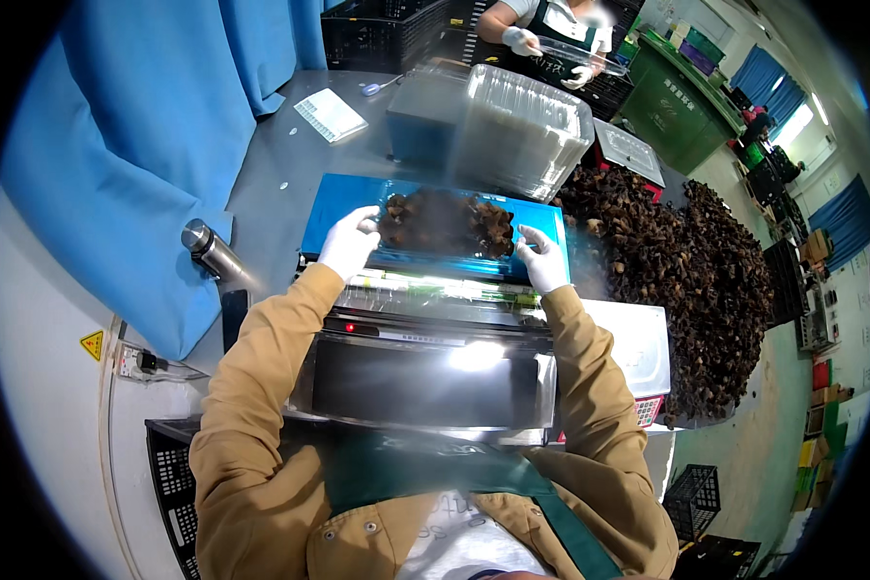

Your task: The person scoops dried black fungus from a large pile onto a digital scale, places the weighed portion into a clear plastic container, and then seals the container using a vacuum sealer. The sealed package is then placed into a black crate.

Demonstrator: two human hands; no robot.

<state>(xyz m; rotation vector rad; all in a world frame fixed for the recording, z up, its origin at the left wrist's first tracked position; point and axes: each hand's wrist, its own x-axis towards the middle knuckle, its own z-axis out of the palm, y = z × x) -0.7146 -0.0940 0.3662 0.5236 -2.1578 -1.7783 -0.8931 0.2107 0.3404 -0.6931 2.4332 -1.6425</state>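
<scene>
A clear plastic tray filled with dark brown wood ear mushrooms (446, 223) rests on the blue top plate (333, 196) of a tabletop film-wrapping machine. At its left end is my left hand (351, 243) in a white glove, thumb and index finger spread against the rim. My right hand (542, 259), also gloved, is at the opposite end with its fingertips beside the rim. Whether either hand grips the tray is hard to tell. Below the plate lies a roll of clear film (442, 286) with green printing. Nearer to me is the machine's dark flat panel (424, 380).
A large heap of loose mushrooms (674, 290) covers the table's right side. Stacked clear trays (529, 130) stand behind the plate. A weighing scale (627, 344) sits right of the machine, a steel flask (214, 250) left. Across the table, a gloved co-worker (551, 51) holds a clear tray.
</scene>
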